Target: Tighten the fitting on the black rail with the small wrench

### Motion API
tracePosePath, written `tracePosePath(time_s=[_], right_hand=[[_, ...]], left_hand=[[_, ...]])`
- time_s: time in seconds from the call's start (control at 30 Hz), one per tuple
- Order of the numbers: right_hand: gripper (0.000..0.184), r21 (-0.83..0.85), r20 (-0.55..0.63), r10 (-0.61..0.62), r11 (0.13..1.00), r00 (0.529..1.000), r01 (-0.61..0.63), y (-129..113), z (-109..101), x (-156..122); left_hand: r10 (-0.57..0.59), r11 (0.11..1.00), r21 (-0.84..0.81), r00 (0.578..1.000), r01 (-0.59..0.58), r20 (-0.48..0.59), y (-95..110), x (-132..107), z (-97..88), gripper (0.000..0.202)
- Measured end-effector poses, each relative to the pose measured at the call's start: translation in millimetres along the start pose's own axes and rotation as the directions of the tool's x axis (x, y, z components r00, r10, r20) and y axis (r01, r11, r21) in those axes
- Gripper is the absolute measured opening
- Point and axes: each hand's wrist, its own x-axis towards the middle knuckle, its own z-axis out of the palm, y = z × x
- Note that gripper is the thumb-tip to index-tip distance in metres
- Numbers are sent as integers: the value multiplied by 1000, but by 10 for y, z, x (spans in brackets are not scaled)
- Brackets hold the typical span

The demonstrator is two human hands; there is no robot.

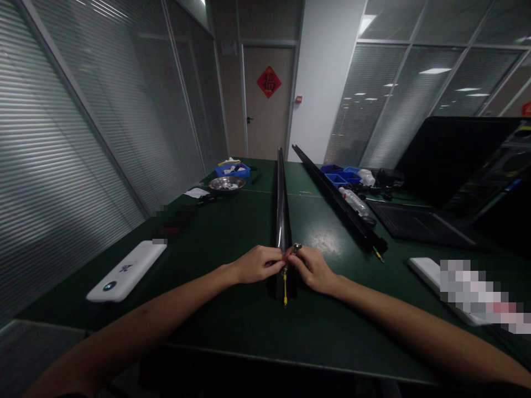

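A long black channel-shaped rail [282, 215] lies lengthwise on the green table, its near end in front of me. Over that end, my left hand [258, 264] is closed in a pinch from the left. My right hand [312, 268] is closed from the right, and the two sets of fingertips meet. Below them hangs a short yellow wire [285, 287] with a terminal at its lower end. What the fingertips grip at its upper end is hidden. A shiny metal piece [297, 247], perhaps a ring, shows at my right fingers.
Another black rail [340, 199] with a yellow-green wire [378, 254] lies to the right. Beyond it are blue bins [336, 179], a plastic bottle [354, 202] and a laptop [423, 224]. A metal bowl [227, 184], blue tray [232, 170] and white case [126, 272] are left.
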Motion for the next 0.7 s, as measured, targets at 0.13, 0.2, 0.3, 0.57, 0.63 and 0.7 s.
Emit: tracePosePath(time_s=[0.13, 0.2, 0.3, 0.57, 0.63, 0.7], right_hand=[[21, -5, 3, 1, 1000, 1000, -1, 23, 4, -10], [22, -12, 3, 4, 1000, 1000, -4, 35, 7, -16], [23, -13, 3, 1, 1000, 1000, -1, 44, 9, -18], [22, -2, 11, 2, 1000, 1000, -2, 21, 2, 0], [22, 4, 13, 5, 1000, 1000, -5, 17, 2, 3], [22, 11, 11, 2, 1000, 1000, -2, 21, 3, 3]], left_hand=[[4, 1000, 10, 1000, -4, 9, -8, 4, 3, 23], [0, 1000, 8, 1000, 0, 13, -5, 4, 2, 23], [-2, 1000, 8, 1000, 2, 12, 2, 3, -2, 23], [5, 1000, -3, 1000, -5, 0, 16, 1, -15, 22], [5, 1000, 1, 1000, -5, -1, 28, 2, -14, 22], [-1, 1000, 17, 1000, 1, -15, 41, 1, -10, 23]])
